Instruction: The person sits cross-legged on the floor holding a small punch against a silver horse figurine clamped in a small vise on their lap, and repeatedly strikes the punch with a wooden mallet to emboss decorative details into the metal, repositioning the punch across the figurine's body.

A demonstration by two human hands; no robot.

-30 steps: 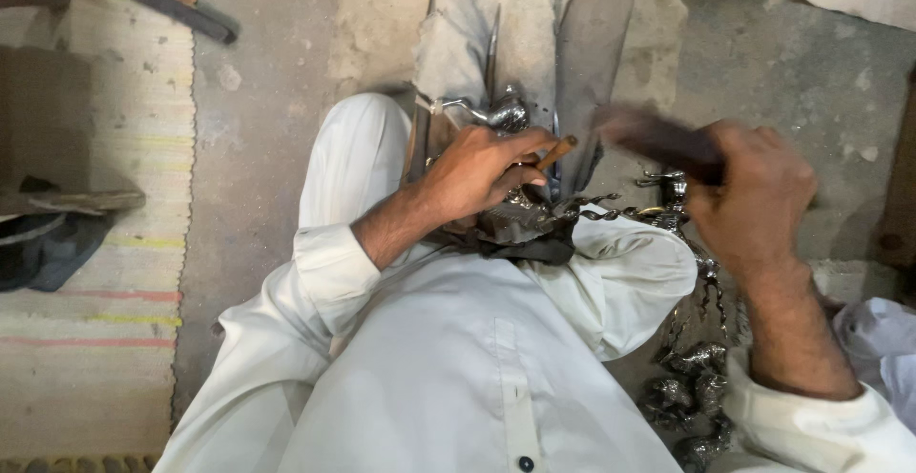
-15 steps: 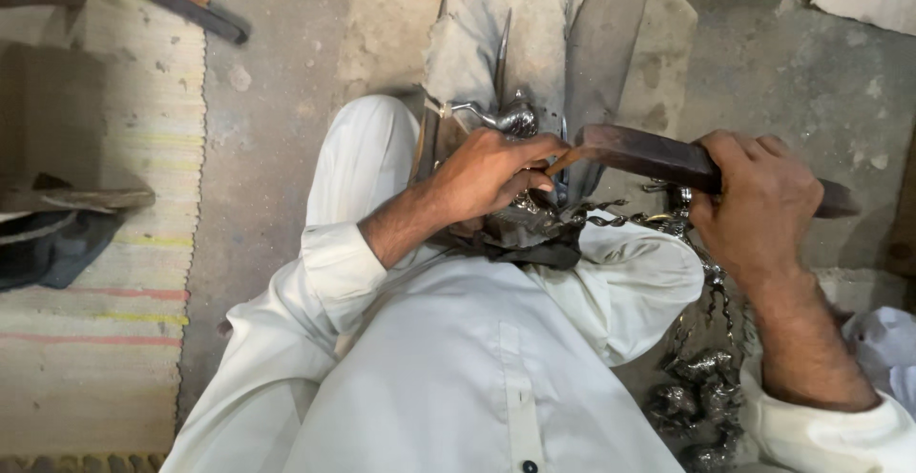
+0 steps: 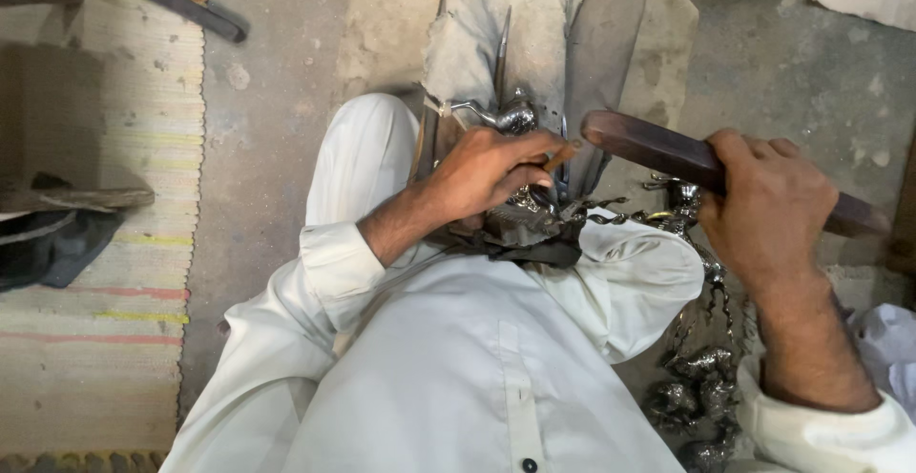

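R hand (image 3: 768, 208): grip closed around dark wooden bar (image 3: 668, 156), held approx. mid-length; rounded free end is pointed toward L hand, other end sticks out past the knuckles at right. Bar is raised off the work, tilted slightly, judged held like a mallet so the blunt end can come down on the tool.

L hand (image 3: 487, 172): grip pinched on thin punch-like tool (image 3: 559, 156), brownish tip seen between fingers. Hand is braced on small shiny metal piece (image 3: 510, 118), which lies on grey block (image 3: 496, 34) between the knees, prob. to keep it steady. Exact contact pt of tip hidden by fingers.

Outward: chain of dark metal pieces (image 3: 697, 378) is draped by R knee, within reach. Striped mat (image 3: 105, 244) at left; long dark tool (image 3: 176, 0) is laid on floor, well apart.
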